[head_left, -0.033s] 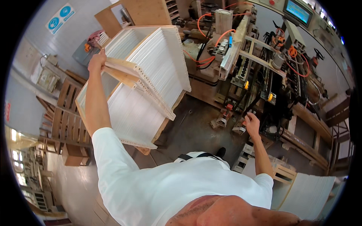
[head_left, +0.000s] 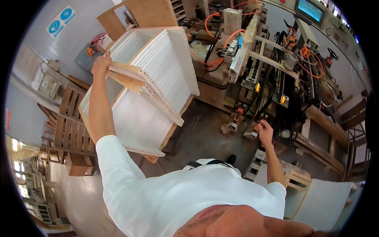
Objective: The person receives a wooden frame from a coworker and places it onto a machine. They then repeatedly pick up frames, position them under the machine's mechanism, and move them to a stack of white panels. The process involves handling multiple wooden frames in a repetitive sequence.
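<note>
My left arm reaches out to a tall stack of white panels (head_left: 160, 55) with pale wooden edges and rows of small holes. My left hand (head_left: 102, 64) is closed on the far-left end of a wooden-edged panel (head_left: 125, 68) that lies across the top of the stack. My right hand (head_left: 265, 131) hangs low beside the machine with its fingers curled. Just by its fingertips is a small red-topped metal fitting (head_left: 251, 135) near the floor. Whether the hand touches it, or holds anything, I cannot make out.
At the right stands a long machine with orange hoses (head_left: 215, 61), rails and a wooden frame (head_left: 272, 55) lying across it. A lit screen (head_left: 310, 10) is mounted at the back. More white panels (head_left: 323, 203) are stacked at lower right. Wooden pallets (head_left: 73, 118) lean at left.
The view has shifted very slightly. My left hand keeps its hold on the panel, and my right hand stays low by the machine, a touch further right.
</note>
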`<control>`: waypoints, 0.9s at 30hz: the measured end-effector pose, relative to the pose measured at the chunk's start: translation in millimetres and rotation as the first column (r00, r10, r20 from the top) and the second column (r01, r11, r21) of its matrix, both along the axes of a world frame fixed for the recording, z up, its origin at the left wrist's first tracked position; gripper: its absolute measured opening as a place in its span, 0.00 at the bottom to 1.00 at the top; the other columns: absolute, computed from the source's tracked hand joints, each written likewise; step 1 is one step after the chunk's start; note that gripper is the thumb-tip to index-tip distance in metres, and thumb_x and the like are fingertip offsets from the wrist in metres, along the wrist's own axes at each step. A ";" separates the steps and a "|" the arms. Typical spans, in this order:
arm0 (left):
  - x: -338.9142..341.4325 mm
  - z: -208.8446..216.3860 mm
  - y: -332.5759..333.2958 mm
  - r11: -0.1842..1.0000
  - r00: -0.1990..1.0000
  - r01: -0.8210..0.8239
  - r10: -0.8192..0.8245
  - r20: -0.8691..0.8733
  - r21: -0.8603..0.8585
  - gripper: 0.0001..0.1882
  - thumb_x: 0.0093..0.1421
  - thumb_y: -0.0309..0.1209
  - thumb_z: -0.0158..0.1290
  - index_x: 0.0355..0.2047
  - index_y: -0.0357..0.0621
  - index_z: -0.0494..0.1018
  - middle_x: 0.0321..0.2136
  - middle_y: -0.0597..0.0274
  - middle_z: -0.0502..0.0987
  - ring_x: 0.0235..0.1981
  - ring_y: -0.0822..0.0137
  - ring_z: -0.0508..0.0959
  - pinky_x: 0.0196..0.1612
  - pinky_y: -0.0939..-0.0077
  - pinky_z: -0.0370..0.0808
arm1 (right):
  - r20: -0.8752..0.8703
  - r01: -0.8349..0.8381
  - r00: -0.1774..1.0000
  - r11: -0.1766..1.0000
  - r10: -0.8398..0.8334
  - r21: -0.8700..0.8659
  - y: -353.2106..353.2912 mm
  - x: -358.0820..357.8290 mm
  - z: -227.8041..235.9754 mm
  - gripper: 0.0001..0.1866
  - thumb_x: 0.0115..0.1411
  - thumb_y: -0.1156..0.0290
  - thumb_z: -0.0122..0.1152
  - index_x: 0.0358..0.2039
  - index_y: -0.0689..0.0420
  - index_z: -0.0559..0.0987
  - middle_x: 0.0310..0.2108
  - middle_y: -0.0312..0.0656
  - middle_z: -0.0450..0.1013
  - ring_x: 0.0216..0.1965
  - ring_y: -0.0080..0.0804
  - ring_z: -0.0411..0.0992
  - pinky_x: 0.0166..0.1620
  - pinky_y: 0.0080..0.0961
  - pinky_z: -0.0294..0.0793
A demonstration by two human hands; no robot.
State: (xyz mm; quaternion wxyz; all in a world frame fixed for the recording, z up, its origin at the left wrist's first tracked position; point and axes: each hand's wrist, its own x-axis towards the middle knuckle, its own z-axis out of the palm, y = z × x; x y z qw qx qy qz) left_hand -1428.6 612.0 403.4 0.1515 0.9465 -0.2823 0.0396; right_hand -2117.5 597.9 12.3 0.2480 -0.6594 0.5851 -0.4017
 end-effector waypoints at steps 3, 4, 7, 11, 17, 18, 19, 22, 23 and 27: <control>-37.0 0.5 -4.3 0.980 0.845 0.201 -0.171 0.506 -0.003 0.33 0.59 0.59 0.43 0.38 0.38 0.78 0.30 0.48 0.81 0.35 0.50 0.80 0.41 0.58 0.75 | 0.129 0.155 0.976 0.977 -0.175 0.146 37.7 -33.4 -36.5 0.13 0.57 0.73 0.60 0.42 0.66 0.78 0.29 0.42 0.77 0.29 0.24 0.73 0.35 0.23 0.72; -64.8 -3.4 -11.5 0.935 0.832 0.352 -0.288 0.474 -0.050 0.31 0.58 0.57 0.46 0.39 0.39 0.78 0.31 0.45 0.80 0.37 0.48 0.80 0.41 0.59 0.74 | 0.113 0.216 0.965 0.960 -0.238 0.178 49.0 -39.7 -38.7 0.13 0.57 0.73 0.59 0.42 0.66 0.78 0.28 0.42 0.76 0.29 0.24 0.73 0.34 0.23 0.72; -120.1 -8.6 -28.3 0.749 0.739 0.661 -0.659 0.141 0.038 0.26 0.58 0.51 0.50 0.40 0.39 0.78 0.35 0.45 0.79 0.40 0.49 0.79 0.44 0.61 0.74 | 0.126 0.269 0.945 0.936 -0.302 0.228 63.7 -48.8 -68.6 0.14 0.57 0.73 0.59 0.42 0.66 0.78 0.27 0.41 0.76 0.28 0.24 0.73 0.32 0.23 0.72; -131.0 -34.1 -47.9 0.770 0.701 0.633 -0.615 0.361 0.083 0.20 0.50 0.37 0.59 0.41 0.39 0.77 0.35 0.47 0.80 0.38 0.51 0.79 0.43 0.63 0.74 | 0.056 0.219 0.969 0.946 -0.239 0.239 67.4 -55.1 -107.2 0.15 0.57 0.72 0.59 0.43 0.66 0.78 0.27 0.44 0.76 0.28 0.30 0.74 0.33 0.27 0.73; -133.9 -30.9 -45.2 0.784 0.739 0.616 -0.609 0.287 0.079 0.20 0.49 0.33 0.58 0.43 0.38 0.76 0.39 0.45 0.79 0.43 0.48 0.77 0.48 0.62 0.72 | -0.051 0.094 0.995 0.934 -0.082 0.344 91.1 -51.6 -123.6 0.17 0.56 0.70 0.58 0.44 0.66 0.78 0.24 0.46 0.76 0.27 0.35 0.74 0.34 0.30 0.73; -131.4 -29.5 -40.0 0.808 0.766 0.572 -0.588 0.261 0.141 0.21 0.50 0.34 0.58 0.44 0.38 0.76 0.40 0.45 0.78 0.44 0.48 0.77 0.49 0.63 0.72 | -0.022 0.066 0.998 0.947 -0.062 0.316 94.2 -57.4 -132.7 0.17 0.55 0.70 0.58 0.43 0.67 0.78 0.24 0.46 0.76 0.27 0.36 0.74 0.34 0.30 0.73; -122.8 -33.8 -37.1 0.774 0.693 0.633 -0.576 0.432 0.016 0.23 0.52 0.37 0.58 0.47 0.39 0.74 0.43 0.45 0.77 0.46 0.49 0.76 0.51 0.65 0.71 | -0.046 0.072 0.997 0.943 -0.060 0.324 96.9 -64.6 -141.0 0.17 0.55 0.71 0.58 0.43 0.67 0.78 0.24 0.46 0.76 0.27 0.35 0.75 0.33 0.30 0.73; -123.2 -11.2 5.8 0.627 0.630 0.734 -0.487 0.605 -0.260 0.30 0.56 0.45 0.56 0.56 0.42 0.68 0.51 0.43 0.72 0.53 0.49 0.71 0.56 0.66 0.66 | -0.062 0.097 0.995 0.892 -0.078 0.442 97.2 -95.5 -169.2 0.17 0.54 0.73 0.56 0.42 0.69 0.78 0.24 0.46 0.76 0.25 0.31 0.75 0.31 0.28 0.73; -137.0 7.9 36.0 0.677 0.725 0.653 -0.432 0.536 -0.338 0.31 0.57 0.47 0.55 0.56 0.40 0.67 0.51 0.42 0.72 0.54 0.48 0.70 0.56 0.65 0.65 | -0.071 0.097 0.995 0.902 -0.074 0.421 97.6 -110.5 -176.9 0.17 0.54 0.73 0.56 0.42 0.69 0.78 0.24 0.46 0.76 0.25 0.30 0.75 0.30 0.28 0.73; -51.0 8.9 173.3 0.839 0.890 0.244 0.004 0.455 -0.486 0.41 0.60 0.57 0.45 0.55 0.27 0.65 0.54 0.38 0.70 0.57 0.46 0.68 0.57 0.62 0.64 | -0.047 0.061 0.998 0.864 -0.043 0.499 96.3 -124.5 -171.7 0.17 0.54 0.73 0.55 0.42 0.69 0.78 0.23 0.48 0.76 0.25 0.30 0.75 0.30 0.29 0.73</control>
